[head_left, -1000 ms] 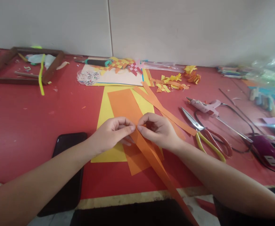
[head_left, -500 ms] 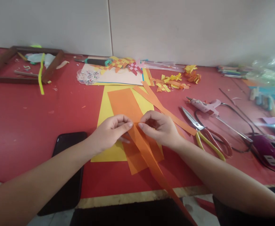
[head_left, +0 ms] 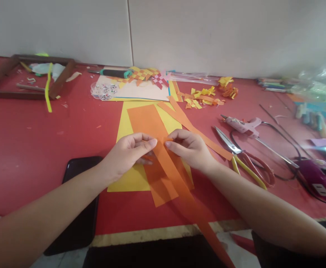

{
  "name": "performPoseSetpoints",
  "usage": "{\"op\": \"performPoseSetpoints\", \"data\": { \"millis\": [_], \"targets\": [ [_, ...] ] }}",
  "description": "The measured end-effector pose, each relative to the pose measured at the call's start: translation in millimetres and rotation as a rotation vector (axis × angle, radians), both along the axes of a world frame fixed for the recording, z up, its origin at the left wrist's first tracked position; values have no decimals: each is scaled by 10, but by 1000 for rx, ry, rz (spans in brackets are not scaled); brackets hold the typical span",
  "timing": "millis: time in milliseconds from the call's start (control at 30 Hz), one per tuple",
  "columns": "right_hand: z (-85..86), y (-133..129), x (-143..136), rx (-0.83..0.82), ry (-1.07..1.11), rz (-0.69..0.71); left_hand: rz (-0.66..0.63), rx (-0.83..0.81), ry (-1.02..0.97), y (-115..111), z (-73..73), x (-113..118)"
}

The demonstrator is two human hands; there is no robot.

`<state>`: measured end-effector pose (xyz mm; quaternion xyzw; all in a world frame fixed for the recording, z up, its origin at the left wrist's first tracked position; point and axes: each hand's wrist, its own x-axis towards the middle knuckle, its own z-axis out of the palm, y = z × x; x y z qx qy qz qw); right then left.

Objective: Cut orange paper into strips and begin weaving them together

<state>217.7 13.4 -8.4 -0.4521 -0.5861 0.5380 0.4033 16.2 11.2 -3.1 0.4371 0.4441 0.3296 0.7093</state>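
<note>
Looks forward and steeply down from head height, just behind the near edge of the table (head_left: 25, 149). Shows the left hand (head_left: 132, 150) and right hand (head_left: 192, 150) mid-frame at close range. Faces the wall (head_left: 221, 37) across the top. Spans wide, from the wooden frame (head_left: 12, 94) at upper left to the purple box (head_left: 323, 178) at lower right.

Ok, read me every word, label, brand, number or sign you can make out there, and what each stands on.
No text can be read anywhere in view.
Purple box at right: pale patches on its side, too blurred to tell whether they are writing.
Glue gun and scissors: no lettering legible.
Held orange strip and dark phone: no writing shows.
</note>
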Motion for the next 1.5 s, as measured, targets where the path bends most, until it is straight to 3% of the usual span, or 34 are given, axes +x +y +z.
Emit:
{"op": "performPoseSetpoints", "data": {
  "millis": [267,533,933,1067,1233,1500],
  "targets": [
    [10,-2,24,-122,71,74,26,28,27,-2,32,20],
    [-28,-11,6,-8,4,-10,61,26,16,6,15,13],
    [-51,7,6,-27,62,-44,148,-6,-14,12,39,23],
    [-78,13,-10,-69,77,-62,113,-28,-58,16,25,23],
    [-65,4,-28,-101,123,-64,-46,-46,-29,10,-6,10],
    [7,-33,-33,-165,136,46,-13,19,48,2,0,-8]
  ]
}}
